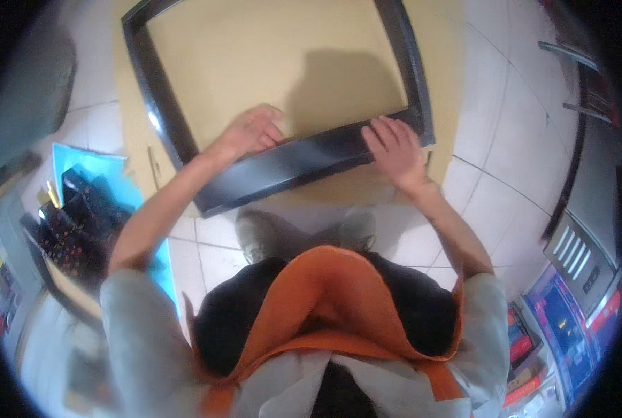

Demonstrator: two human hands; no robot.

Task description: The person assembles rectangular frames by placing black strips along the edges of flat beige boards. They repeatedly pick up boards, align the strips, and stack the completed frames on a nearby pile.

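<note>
White floor tiles (492, 202) carry a tan board (269, 63) with a black frame (304, 157) lying on it. Left hand (251, 132) and right hand (394, 150) press flat, fingers spread, on its near rail (neither grip closed); seating appears under way, and next calls for even downward pressure.

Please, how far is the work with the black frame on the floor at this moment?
Done: the black frame lies flat on tan cardboard on the tiled floor, its four sides already meeting.
In hand: the left hand and right hand press on its near bar.
Left: whether the corners are fixed, the picture cannot tell.
</note>
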